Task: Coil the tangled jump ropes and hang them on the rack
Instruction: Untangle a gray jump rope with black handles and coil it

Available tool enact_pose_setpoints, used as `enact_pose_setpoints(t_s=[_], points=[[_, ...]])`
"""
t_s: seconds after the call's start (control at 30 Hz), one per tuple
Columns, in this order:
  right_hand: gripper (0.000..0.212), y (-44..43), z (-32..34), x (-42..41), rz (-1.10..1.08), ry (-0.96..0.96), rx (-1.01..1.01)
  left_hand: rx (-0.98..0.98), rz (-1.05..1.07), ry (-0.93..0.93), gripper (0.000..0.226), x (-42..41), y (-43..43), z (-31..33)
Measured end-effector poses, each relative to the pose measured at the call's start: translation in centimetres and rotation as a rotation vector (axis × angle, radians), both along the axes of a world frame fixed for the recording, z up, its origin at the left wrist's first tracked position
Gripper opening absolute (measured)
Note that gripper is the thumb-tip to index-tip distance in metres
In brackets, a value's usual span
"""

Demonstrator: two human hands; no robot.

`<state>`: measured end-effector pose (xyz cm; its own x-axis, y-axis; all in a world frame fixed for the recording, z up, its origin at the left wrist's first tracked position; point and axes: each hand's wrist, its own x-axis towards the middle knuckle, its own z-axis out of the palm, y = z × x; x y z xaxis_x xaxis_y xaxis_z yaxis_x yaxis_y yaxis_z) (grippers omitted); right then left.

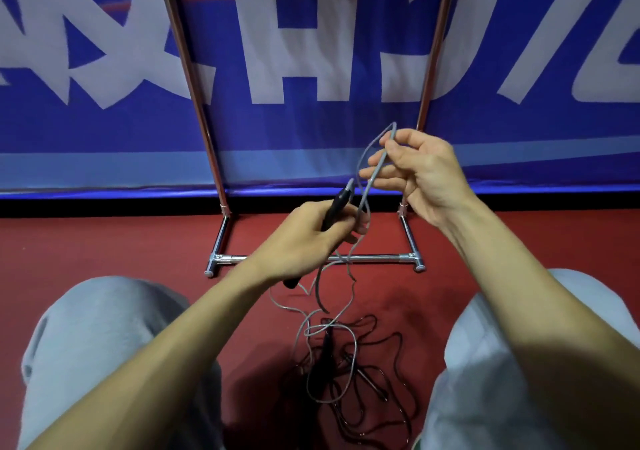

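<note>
My left hand (308, 238) grips the black handle (337, 203) of a grey jump rope (363, 162). From the handle the grey cord loops up to my right hand (415, 172), which pinches the top of the loop between thumb and fingers. More grey cord hangs from my left hand down to the floor. There it lies mixed with a black jump rope (381, 380) in a tangled heap between my knees. The metal rack (410, 231) stands just beyond my hands; only its two uprights and floor base show.
A blue banner (311, 51) with large white lettering stands close behind the rack. The floor (104, 241) is dark red. My knees in grey trousers (104, 328) flank the rope heap on both sides.
</note>
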<state>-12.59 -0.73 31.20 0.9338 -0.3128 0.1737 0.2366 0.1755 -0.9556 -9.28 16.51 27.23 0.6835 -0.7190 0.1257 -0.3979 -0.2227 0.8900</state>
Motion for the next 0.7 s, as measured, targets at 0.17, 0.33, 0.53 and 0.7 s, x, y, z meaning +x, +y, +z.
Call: enact_pose_setpoints(t_s=[0.17,0.33,0.53,0.7], points=[[0.009,-0.6,-0.4,0.5,-0.075,0.028,0.129,-0.007,-0.018,-0.008,0.016,-0.1,-0.1,0.0],[0.019,0.0,-0.9,0.9,-0.079,0.124,0.109,-0.133,0.013,0.098,0.011,-0.3,-0.2,0.0],[0.024,1.1,-2.1,0.9,0.038,0.314,-0.151,-0.463,0.204,0.295,0.013,0.0,-0.1,1.0],[0.031,2.3,-3.0,0.6,0.349,0.464,-0.381,-0.734,0.314,0.429,0.014,0.5,0.0,1.8]])
